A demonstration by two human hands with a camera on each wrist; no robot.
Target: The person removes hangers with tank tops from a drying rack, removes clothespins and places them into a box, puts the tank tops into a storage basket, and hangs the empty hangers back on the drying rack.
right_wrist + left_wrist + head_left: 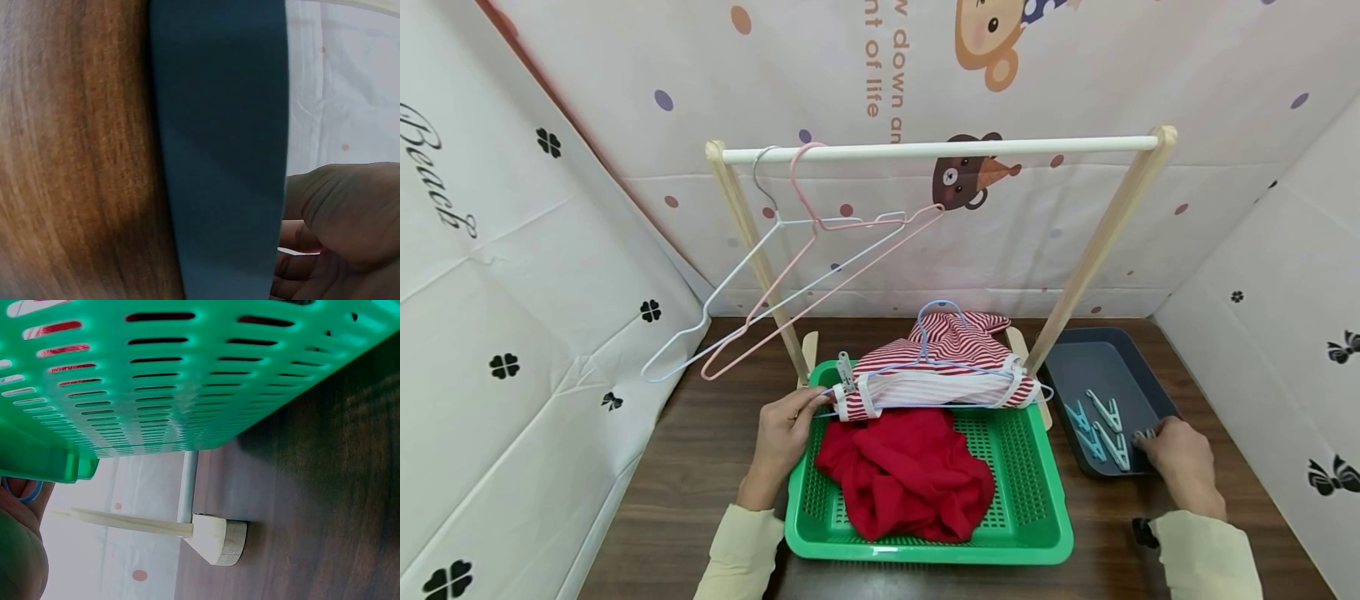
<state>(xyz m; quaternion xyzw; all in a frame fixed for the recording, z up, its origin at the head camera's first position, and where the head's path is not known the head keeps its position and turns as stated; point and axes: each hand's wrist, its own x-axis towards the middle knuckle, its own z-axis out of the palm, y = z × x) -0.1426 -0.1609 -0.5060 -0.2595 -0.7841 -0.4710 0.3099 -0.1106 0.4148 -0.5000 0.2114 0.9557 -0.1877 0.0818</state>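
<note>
My left hand (781, 437) pinches the left end of a blue clothes hanger (925, 354) at the green basket's left rim. Over this hanger lies a red-and-white striped garment (947, 367), with a grey clothespin (846, 370) clipped near its left end. In the left wrist view, the blue hanger's loop (28, 492) shows between my fingers. My right hand (1183, 462) reaches over the right edge of the dark grey tray (1090, 350), its fingertips pinching a small grey clothespin (1144, 434) mostly hidden by them. Beside them lie several blue and pale clothespins (1108, 446).
The green basket (928, 550) holds a crumpled red garment (910, 483). Behind it stands a wooden rack with a white rod (940, 150). A white hanger (730, 283) and a pink hanger (805, 187) hang at the rod's left end. Printed sheets (1285, 275) surround the brown table (685, 500).
</note>
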